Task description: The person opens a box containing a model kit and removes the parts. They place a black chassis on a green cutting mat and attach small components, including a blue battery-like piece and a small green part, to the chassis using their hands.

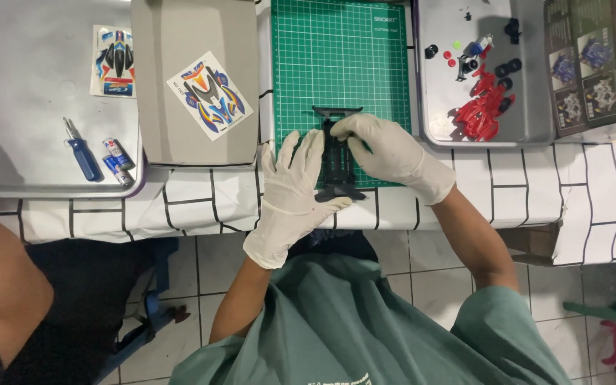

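The black toy-car chassis [338,155] lies lengthwise on the near edge of the green cutting mat [340,64], its far bumper on the mat and its near bumper overhanging onto the white brick-patterned tablecloth [507,189]. It looks like thin moulded plastic: light, fairly stiff along its length, but with slender bumper wings and open ribs that would probably snap or flex if squeezed hard. The long side rails seem the safest place to grip it, and glove latex should keep it from slipping.

Far left sits a large metal tray [30,128], and to its right a grey cardboard box [194,28] with a colourful sticker sheet [209,95] on top. A second metal tray [536,107], far right, holds red plastic parts [480,110] and small black wheels [507,68].

The left hand [290,189], in a white glove, lies against the chassis's left side with fingers fairly straight and loosely spread, steadying rather than gripping. The right hand [386,150], also gloved, arches over the far half of the chassis, fingers curled down and pinching or pressing on its upper part; the exact contact is hidden under the fingers.

On the left tray lie a second sticker sheet [114,60], a blue screwdriver [82,150] and two small batteries [117,162].
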